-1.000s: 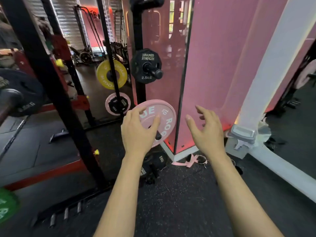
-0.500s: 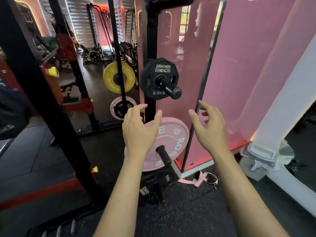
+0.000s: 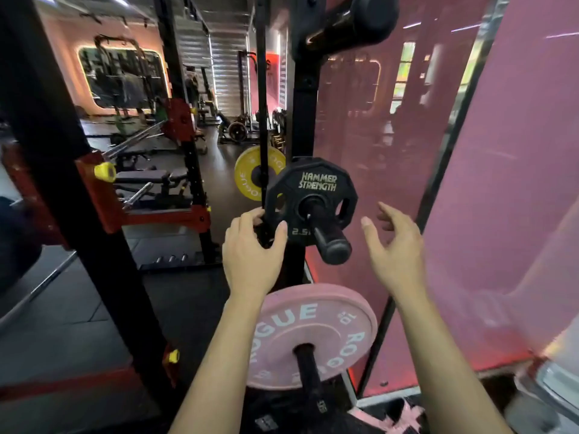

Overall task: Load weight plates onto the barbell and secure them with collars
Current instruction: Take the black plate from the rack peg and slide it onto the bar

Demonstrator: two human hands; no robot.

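Left hand (image 3: pixel 250 252) at centre frame, fingers curled around the left edge of the black plate (image 3: pixel 313 198), thumb laid on its face; whether it truly grips or only touches, I cannot tell; right hand (image 3: pixel 396 245) just right of the plate, fingers spread and loosely bent, holding nothing, clear of the rim. The black plate, marked Hammer Strength, sits on a storage peg (image 3: pixel 332 242) on the rack upright (image 3: pixel 302 120); below it, lower centre, one pink plate (image 3: pixel 313 333) on its own peg. Count: two plates close by, one black, one pink; one yellow plate (image 3: pixel 250 177) in the mirror (image 3: pixel 376 151) behind. Against half a second ago: both hands have risen from the pink plate to the black one; the view has closed in and tilted up.
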